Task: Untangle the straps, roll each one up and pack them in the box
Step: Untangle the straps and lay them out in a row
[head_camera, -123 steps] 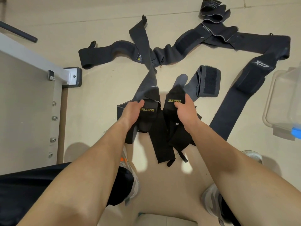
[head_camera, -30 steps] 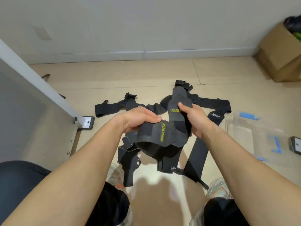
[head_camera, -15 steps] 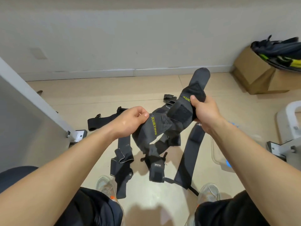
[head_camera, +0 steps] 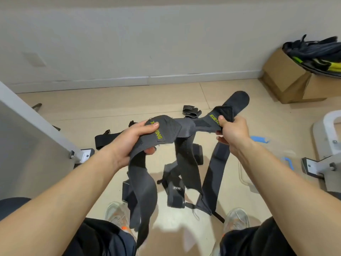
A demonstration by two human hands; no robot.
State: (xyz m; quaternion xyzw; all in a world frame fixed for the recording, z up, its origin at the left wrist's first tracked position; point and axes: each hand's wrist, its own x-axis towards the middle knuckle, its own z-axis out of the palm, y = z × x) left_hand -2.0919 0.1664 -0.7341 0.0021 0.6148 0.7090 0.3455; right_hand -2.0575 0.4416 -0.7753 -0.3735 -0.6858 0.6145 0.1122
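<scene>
Two dark grey straps with yellow XUEYING lettering are held up in front of me, still joined across the middle. My left hand (head_camera: 137, 139) grips one strap (head_camera: 166, 130), whose tail hangs down to my knees. My right hand (head_camera: 233, 133) grips the other strap (head_camera: 212, 118), whose rounded end sticks up to the right. More black straps (head_camera: 215, 174) lie tangled on the floor below. The clear plastic box (head_camera: 244, 179) with blue clips stands on the floor at the right, mostly hidden by my right forearm.
A grey table leg and its foot (head_camera: 84, 154) stand at the left. White frame parts (head_camera: 326, 145) sit at the right edge. A cardboard box (head_camera: 287, 78) with dark gear on top is against the far wall. My shoes (head_camera: 118, 213) are below.
I lifted the two XUEYING straps from the floor and my head rose. In the last half second my hands moved apart, stretching the joined straps out between them.
</scene>
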